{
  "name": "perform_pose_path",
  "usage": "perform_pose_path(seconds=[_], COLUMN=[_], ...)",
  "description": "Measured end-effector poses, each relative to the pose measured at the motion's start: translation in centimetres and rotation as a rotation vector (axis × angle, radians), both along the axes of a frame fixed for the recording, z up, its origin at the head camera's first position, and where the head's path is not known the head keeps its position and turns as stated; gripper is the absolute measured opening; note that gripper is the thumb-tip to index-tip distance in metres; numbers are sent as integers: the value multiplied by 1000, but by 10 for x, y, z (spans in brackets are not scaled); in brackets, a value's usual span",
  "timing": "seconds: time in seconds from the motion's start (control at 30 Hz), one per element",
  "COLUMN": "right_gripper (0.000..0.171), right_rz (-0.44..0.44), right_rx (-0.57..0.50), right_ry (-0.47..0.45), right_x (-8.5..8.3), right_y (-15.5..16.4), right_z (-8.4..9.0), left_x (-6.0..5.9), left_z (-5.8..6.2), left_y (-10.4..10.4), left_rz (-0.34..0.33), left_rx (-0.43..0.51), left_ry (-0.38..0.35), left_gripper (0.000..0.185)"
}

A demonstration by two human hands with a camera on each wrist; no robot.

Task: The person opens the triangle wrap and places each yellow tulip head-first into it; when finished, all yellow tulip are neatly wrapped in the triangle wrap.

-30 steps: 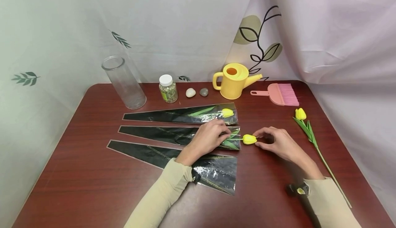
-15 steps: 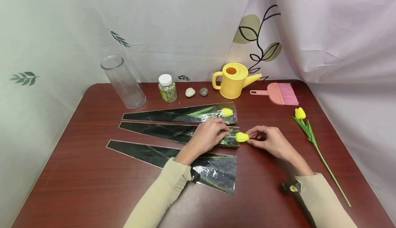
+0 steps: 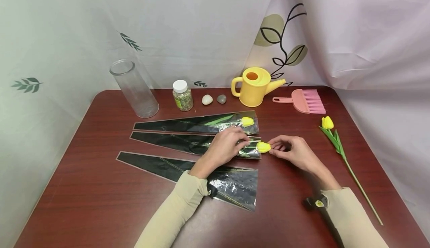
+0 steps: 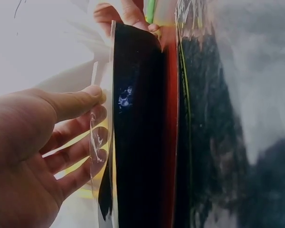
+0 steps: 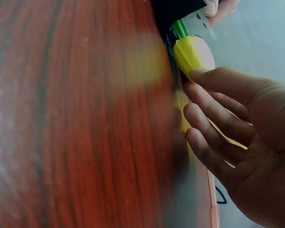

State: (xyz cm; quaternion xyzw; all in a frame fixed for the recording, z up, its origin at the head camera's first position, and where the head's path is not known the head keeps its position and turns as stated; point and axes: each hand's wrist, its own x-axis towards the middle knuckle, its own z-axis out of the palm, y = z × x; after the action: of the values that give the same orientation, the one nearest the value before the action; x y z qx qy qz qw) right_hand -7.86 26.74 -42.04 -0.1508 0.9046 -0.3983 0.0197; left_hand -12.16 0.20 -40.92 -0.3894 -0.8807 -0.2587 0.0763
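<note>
My left hand [image 3: 226, 145] pinches the clear upper film of the middle flower sleeve [image 3: 174, 140], lifting it off the black backing, as the left wrist view shows. Thumb and fingertips of my right hand [image 3: 295, 152] pinch the yellow head of a tulip [image 3: 263, 147]. This tulip's head sits at the wide right mouth of that sleeve, with the green stem running inside. A second sleeve [image 3: 188, 124] behind it has another yellow tulip [image 3: 248, 121] inside. Nearest me lies a flat third sleeve [image 3: 235, 188], partly under my left forearm.
A loose tulip [image 3: 340, 149] lies at the right edge. Along the back stand a clear glass cylinder [image 3: 136, 91], a white-capped jar [image 3: 183, 96] and a yellow watering can [image 3: 254, 87]. Two stones [image 3: 207, 99] and a pink brush with dustpan [image 3: 300, 101] lie there too.
My right hand has moved left, pushing the tulip further into the middle sleeve until its head reaches the mouth. In the last half second both hands have barely moved.
</note>
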Motion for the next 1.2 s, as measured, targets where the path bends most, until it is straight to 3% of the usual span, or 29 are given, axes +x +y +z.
perform_pose_path(seconds=[0.5, 0.7, 0.87, 0.97, 1.1, 1.2], right_gripper=[15, 15, 15, 13, 11, 11], right_rz=[-16, -35, -53, -100, -246, -391], right_rx=[-145, -147, -56, 53, 217, 293], right_ry=[-42, -63, -23, 65, 212, 239], right_x=[-6, -6, 2, 11, 28, 44], right_y=[-27, -28, -15, 4, 39, 69], right_z=[-4, -5, 1, 7, 18, 26], left_x=[2, 4, 5, 5, 5, 6], left_z=[-2, -3, -4, -4, -4, 0], left_y=[4, 7, 7, 7, 7, 5], left_rz=[21, 16, 11, 1, -4, -1], left_rx=[-9, -4, -14, -17, -18, -1], left_ry=[38, 33, 43, 55, 85, 111], left_gripper=[13, 13, 12, 13, 17, 21])
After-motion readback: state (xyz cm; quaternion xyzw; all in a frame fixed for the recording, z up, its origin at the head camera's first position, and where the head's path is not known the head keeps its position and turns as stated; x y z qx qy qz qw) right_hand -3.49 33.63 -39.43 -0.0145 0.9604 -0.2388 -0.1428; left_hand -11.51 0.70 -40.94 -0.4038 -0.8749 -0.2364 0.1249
